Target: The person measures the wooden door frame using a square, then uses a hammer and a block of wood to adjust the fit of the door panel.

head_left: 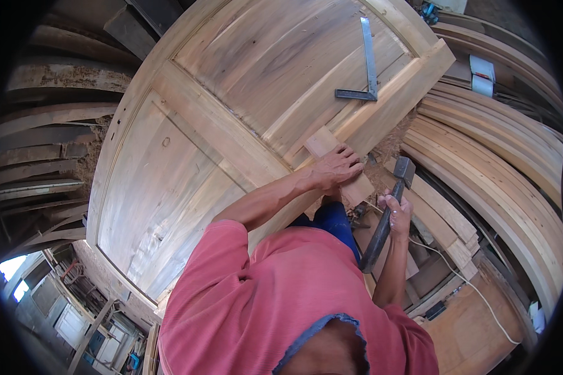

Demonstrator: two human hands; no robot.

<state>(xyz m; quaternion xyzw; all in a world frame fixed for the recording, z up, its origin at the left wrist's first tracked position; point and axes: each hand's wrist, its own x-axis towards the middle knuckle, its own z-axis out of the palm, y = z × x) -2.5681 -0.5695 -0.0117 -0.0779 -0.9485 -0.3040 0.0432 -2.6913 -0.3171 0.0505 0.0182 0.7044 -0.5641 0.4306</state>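
Observation:
A large panelled wooden door [187, 144] lies flat in front of me. My left hand [336, 167] presses a short wooden block [331, 156] against the door's near right edge, fingers spread over it. Just to the right, my right hand [396, 209] grips the dark handle of a hammer [391, 209], whose metal head [405, 169] points up close to the block's lower end. The hammer head is a little apart from the wood. I wear a red shirt and blue trousers.
A metal try square [364, 75] rests on the door's far right panel. Curved wooden planks [500, 175] are stacked on the right, more timber [44, 125] on the left. A white cord [463, 281] runs across the floor boards at lower right.

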